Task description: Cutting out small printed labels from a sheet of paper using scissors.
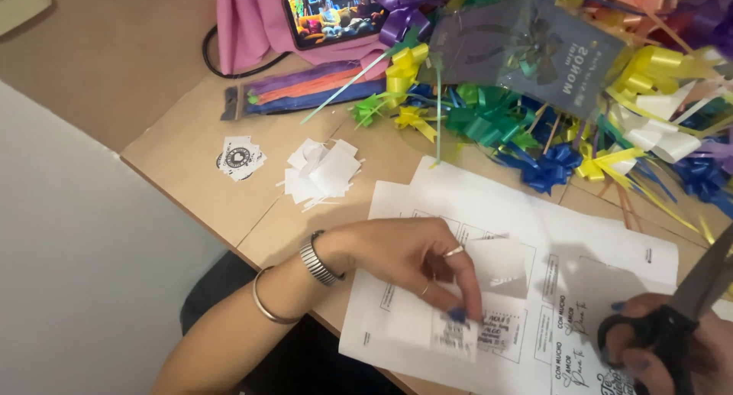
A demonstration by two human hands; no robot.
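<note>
The left hand (412,261), wearing a metal watch band and a thin bangle, lies over a printed sheet of labels (603,257) on the wooden table (183,154), its thumb and fingers closed on a small cut paper label (458,338) that it holds flat near the sheet's lower left edge; a second pale slip sits just beside the fingers, though motion blur makes it hard to say whether that one is held or merely lying there. The right hand (668,349), at the lower right corner of the view, has its fingers through the handles of black scissors (687,303), gripped firmly, with the blades pointing up and away and seemingly together. Judging by what lies about, the cutting is partly done: a small stack of round-printed stickers (240,158) and a loose heap of white paper offcuts (321,172) rest well apart from the hands toward the table's left side, while most of the printed sheet, with several framed labels visible near the right hand, remains uncut. Behind the sheet spreads a large tangle of coloured ribbon bows (534,127) in yellow, green, blue and purple, with a dark plastic packet (527,47) on top, a bundle of ribbon strips (305,89) to the left, and a phone (336,14) propped against pink cloth, its screen lit.
</note>
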